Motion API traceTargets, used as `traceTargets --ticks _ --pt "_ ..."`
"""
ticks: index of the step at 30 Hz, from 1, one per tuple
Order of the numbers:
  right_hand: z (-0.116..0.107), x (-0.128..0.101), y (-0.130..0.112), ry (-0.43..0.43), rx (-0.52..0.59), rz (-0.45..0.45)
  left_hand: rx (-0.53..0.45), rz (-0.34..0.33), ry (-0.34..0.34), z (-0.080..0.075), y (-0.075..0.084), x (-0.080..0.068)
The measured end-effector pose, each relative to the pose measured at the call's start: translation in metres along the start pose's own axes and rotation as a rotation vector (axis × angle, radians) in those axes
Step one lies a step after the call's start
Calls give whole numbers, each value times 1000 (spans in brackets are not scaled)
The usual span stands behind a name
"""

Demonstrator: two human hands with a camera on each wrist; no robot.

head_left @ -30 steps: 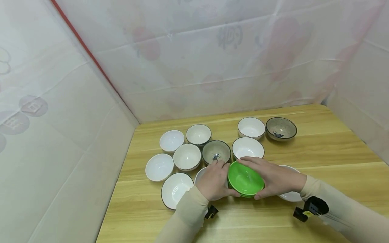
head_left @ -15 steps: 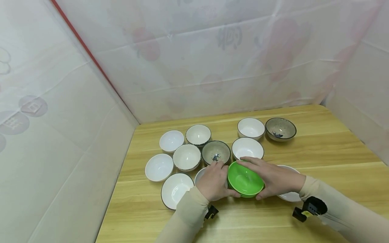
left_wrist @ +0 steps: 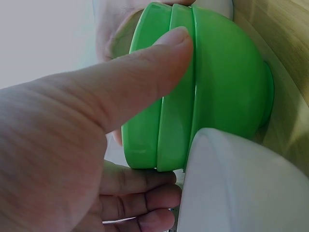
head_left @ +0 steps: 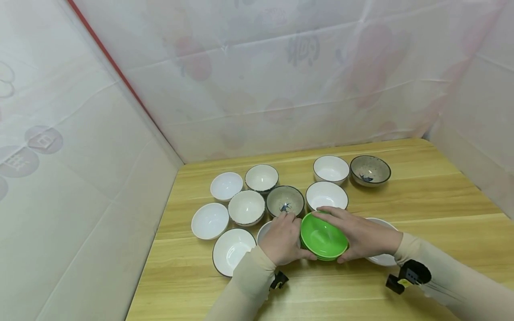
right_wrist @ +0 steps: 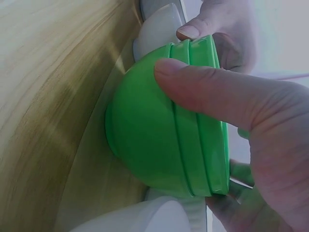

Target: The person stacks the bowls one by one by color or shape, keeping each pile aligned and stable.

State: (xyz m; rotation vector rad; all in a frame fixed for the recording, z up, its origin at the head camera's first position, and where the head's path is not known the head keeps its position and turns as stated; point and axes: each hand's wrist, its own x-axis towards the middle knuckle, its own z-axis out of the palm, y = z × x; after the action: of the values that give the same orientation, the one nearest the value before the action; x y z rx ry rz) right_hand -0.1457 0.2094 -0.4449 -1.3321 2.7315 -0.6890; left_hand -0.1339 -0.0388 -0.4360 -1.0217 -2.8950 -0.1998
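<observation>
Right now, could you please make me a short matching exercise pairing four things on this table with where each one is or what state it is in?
Things:
1. green bowls
2. speckled bowl with dark rim
3. left hand
4. right hand

Descriptions:
a. grips the stack's right side
b. far right of the back row
c. nested stack, tilted, held between both hands
d. grips the stack's left side

Pairs: 1-c, 2-b, 3-d, 4-a

Bright green stacked bowls (head_left: pixel 323 237) sit among plain white bowls (head_left: pixel 210 220) and grey speckled bowls (head_left: pixel 285 201) on pale wood-grain table (head_left: pixel 421 200).
</observation>
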Motion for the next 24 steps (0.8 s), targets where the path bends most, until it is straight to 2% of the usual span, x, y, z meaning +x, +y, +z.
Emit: traceTargets --ticks 8,19,24 --pt "0 0 0 3 4 -3 -11 -11 -17 -1 1 0" --pt "-1 -1 -2 4 11 13 -20 -14 -6 -1 1 0" --pt "-8 -3 -2 -34 83 78 -9 -28 -21 -2 1 -1"
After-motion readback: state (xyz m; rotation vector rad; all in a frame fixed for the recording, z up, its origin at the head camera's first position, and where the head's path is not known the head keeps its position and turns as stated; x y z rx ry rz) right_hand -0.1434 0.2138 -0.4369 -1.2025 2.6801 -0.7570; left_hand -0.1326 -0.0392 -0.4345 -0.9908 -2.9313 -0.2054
